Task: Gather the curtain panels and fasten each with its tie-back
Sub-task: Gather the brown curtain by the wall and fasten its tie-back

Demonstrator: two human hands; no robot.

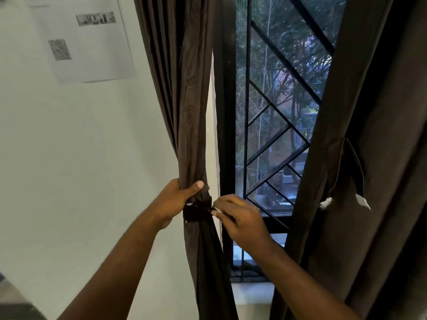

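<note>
Bunching up the left curtain (184, 100) here: the left hand (175, 199) is wrapping around the gathered fabric, fingers closed on it, thumb lying across the front. Right below that grip a dark tie-back (196, 212) is sitting snug around the bundle, which is the only thing it's holding in. The right hand (240, 218) is pinching the tie-back's end at the window side, fingertips closed on it. Over on the right, the other curtain (369, 158) is hanging loose, and its own tie-back (346, 172) is dangling off it unfastened, white tips showing. A black window grille (277, 112) is showing between the two panels, and a printed sheet (83, 38) is sticking to the wall (69, 158).
</note>
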